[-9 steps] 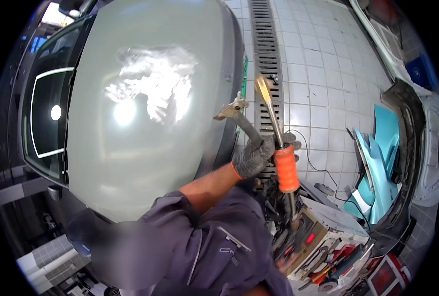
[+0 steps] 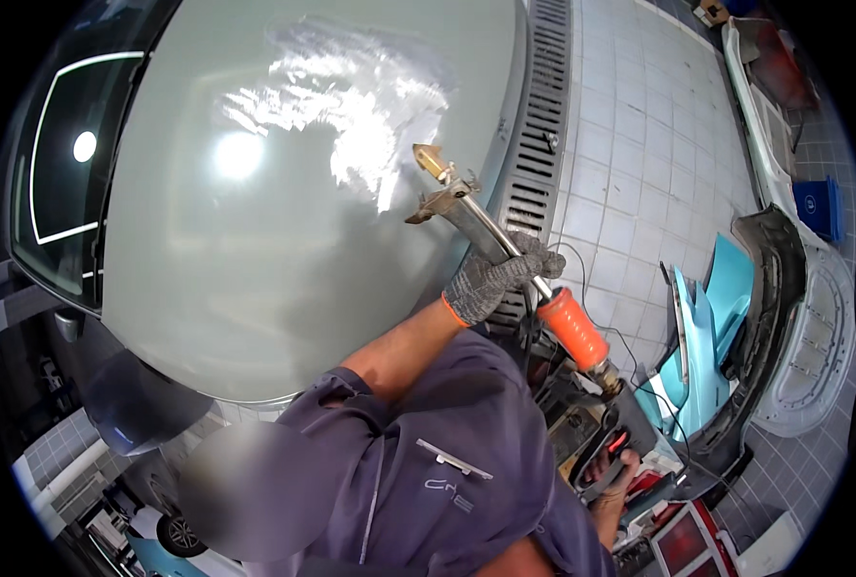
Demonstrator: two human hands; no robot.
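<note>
A dent puller (image 2: 577, 327) with an orange sliding weight on a steel shaft slants up and left across the car hood (image 2: 216, 298). My left hand (image 2: 495, 279), in a grey knit glove with an orange cuff, is closed round a flat grey bar (image 2: 471, 231) with a rough metal head. The puller's shaft crosses that glove. Its gold-coloured tip (image 2: 430, 162) overlaps the bare-metal patch (image 2: 361, 106) on the hood; contact cannot be made out. My bare right hand (image 2: 620, 481) grips the puller's black handle, near a red button; some fingers are hidden.
A floor drain grate (image 2: 534, 135) runs past the hood's front edge. Turquoise panels (image 2: 702, 346) and a black bumper (image 2: 769, 279) stand on the right. A thin black cable (image 2: 630, 351) trails over the tiles. Tools and a red-framed machine (image 2: 688, 543) lie at lower right.
The puller has tilted left, bringing its tip from over the floor grate to over the hood patch. Its rear end and my right hand have shifted right and come further into view.
</note>
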